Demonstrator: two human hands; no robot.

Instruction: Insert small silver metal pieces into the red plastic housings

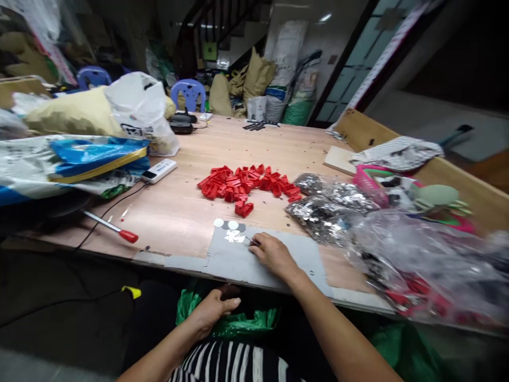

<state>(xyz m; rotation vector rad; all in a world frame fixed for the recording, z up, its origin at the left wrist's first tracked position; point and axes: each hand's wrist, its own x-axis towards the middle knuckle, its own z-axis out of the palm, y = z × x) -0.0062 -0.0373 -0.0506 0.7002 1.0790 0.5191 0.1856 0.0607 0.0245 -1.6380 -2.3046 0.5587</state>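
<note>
Far left, I log plastic bags [79, 159], piled on the table [178, 223]. Next, one red-handled tool [129, 236], near the front edge; one white device [161, 170], cable attached, farther back. Left hand [214, 309]: below the table edge, at a green bag [254, 323], thumb extended; fingers partly hidden, so I cannot tell whether it grips anything. Silvery pieces [235, 236]: small cluster on a grey sheet [228, 262], pale discs [233, 225] just behind. Red parts [228, 185]: loose heap, mid-table. Right hand [274, 254]: over the sheet, fingers pinching a thin tool [250, 240], tip near the silvery pieces. Rightmost: clear bags of metal pieces [326, 209], then one pink basket [368, 185].
</note>
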